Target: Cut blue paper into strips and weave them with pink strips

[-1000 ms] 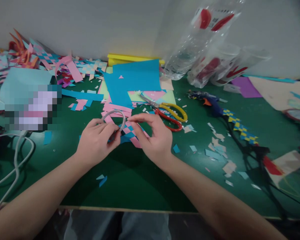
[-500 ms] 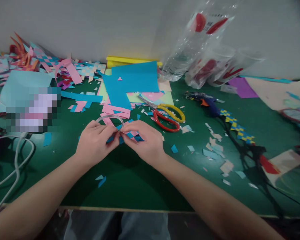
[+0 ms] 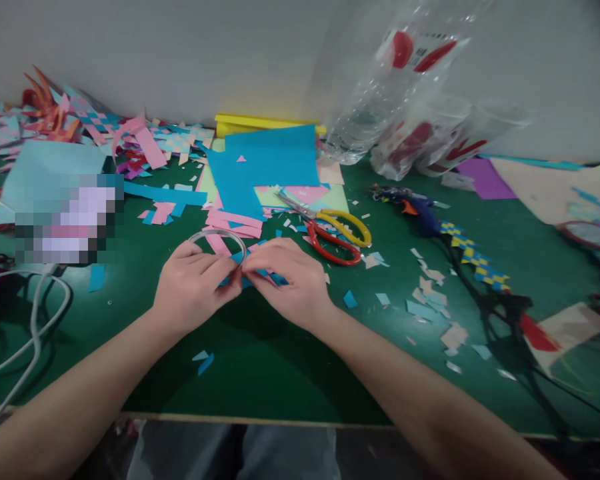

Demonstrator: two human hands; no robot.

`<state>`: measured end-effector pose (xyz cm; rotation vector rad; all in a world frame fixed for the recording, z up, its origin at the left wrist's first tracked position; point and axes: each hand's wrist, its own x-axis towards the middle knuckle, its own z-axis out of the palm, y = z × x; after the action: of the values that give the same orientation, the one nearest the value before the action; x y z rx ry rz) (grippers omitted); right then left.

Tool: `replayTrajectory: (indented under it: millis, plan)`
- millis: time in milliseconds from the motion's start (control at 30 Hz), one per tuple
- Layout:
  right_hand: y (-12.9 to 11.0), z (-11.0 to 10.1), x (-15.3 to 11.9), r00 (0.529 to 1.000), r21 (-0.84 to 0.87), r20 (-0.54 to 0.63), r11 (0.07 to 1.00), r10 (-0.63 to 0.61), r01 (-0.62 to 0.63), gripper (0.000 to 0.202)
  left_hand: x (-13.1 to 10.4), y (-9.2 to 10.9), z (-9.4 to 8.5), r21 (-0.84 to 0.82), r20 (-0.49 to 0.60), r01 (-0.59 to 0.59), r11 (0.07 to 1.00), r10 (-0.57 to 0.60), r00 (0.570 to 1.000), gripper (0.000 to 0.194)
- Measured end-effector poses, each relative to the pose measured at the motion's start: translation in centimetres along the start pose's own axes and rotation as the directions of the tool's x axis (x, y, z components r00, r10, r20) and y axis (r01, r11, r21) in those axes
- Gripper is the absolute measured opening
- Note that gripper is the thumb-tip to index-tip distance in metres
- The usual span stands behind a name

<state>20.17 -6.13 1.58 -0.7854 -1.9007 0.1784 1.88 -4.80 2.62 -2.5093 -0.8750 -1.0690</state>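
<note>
My left hand [image 3: 193, 283] is closed around the near side of a thin, clear ring [image 3: 215, 233] that looks like a narrow roll of clear tape. Its far rim stands up above my fingers. My right hand [image 3: 293, 283] pinches at the ring's right edge, fingertips meeting those of my left; what lies between them is hidden. Under and behind my hands lies a strip of woven blue and pink paper [image 3: 281, 279], mostly covered. Scissors [image 3: 336, 233] with one red and one yellow handle lie beyond my right hand, blades partly over paper scraps.
Blue paper [image 3: 270, 157] and a yellow folded piece [image 3: 270, 125] lie by the wall. A blurred phone [image 3: 75, 223] and white cable [image 3: 35, 320] are left. Clear plastic cups [image 3: 405, 87] lean at the back; a glue gun [image 3: 427, 217] and paper scraps [image 3: 430, 300] lie right.
My right hand has shifted very slightly, its fingers now covering more of the woven strip. The ring stays in my left hand, tilted a little differently.
</note>
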Motion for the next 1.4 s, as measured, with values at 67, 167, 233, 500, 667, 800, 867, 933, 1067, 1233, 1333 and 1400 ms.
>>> replayTrajectory:
  millis: [67,167,233,500,667,800,867,933,1067,1233,1333,1400]
  plan:
    - [-0.2,-0.5,0.2,0.991,-0.075,-0.001,0.988,-0.133,0.133,0.021,0.3,0.1,-0.3,-0.112,-0.007,0.052,0.992,-0.053,0.999,0.018]
    - [-0.6,-1.4,0.3,0.949,-0.175,0.056,0.932,-0.311,0.316,0.023,0.6,0.3,-0.9,-0.29,0.031,0.136,0.948,-0.132,0.991,0.017]
    - [-0.8,-1.8,0.2,0.928,-0.193,0.082,0.907,-0.365,0.374,0.026,0.6,0.0,-1.2,-0.332,0.08,0.211,0.919,-0.195,0.978,0.017]
    - [1.1,-1.0,-0.2,0.951,-0.275,-0.014,0.916,-0.308,0.292,0.019,0.2,-4.7,-0.4,-0.018,-0.142,0.37,0.929,-0.369,0.919,0.016]
    - [2.9,-0.5,-0.1,0.98,-0.227,-0.191,0.974,-0.047,0.003,0.012,-0.6,-7.1,1.5,0.2,-0.197,0.353,0.914,-0.315,0.928,0.029]
    - [3.1,-0.9,0.0,0.965,-0.086,-0.182,0.974,0.189,-0.208,0.006,-0.8,-5.9,1.6,0.15,-0.039,0.332,0.931,-0.33,0.943,0.044]
    - [3.2,-1.1,0.0,0.954,-0.054,-0.135,0.96,0.266,-0.275,0.004,-0.5,-4.6,1.0,0.133,0.041,0.269,0.954,-0.277,0.96,0.039]
    - [3.3,-1.5,0.1,0.943,-0.069,-0.107,0.944,0.315,-0.324,0.003,-0.2,-3.5,0.4,0.08,0.122,0.184,0.98,-0.193,0.974,0.033]
    - [4.1,-2.0,0.2,0.918,-0.084,-0.066,0.915,0.391,-0.396,0.02,0.1,-2.0,0.4,-0.049,0.244,0.095,0.994,-0.081,0.966,0.023]
    - [4.7,-1.9,-0.1,0.911,-0.219,0.045,0.894,0.41,-0.391,0.033,-0.1,-1.5,1.0,-0.146,0.338,0.061,0.987,-0.008,0.941,0.026]
    - [4.5,-1.7,-0.2,0.917,-0.266,0.065,0.892,0.395,-0.365,0.033,-0.2,-1.5,1.1,-0.225,0.393,-0.007,0.974,0.097,0.915,0.019]
    - [4.2,-1.5,-0.1,0.908,-0.236,0.092,0.895,0.408,-0.378,0.033,-0.3,-1.4,1.2,-0.255,0.424,-0.038,0.966,0.147,0.894,0.018]
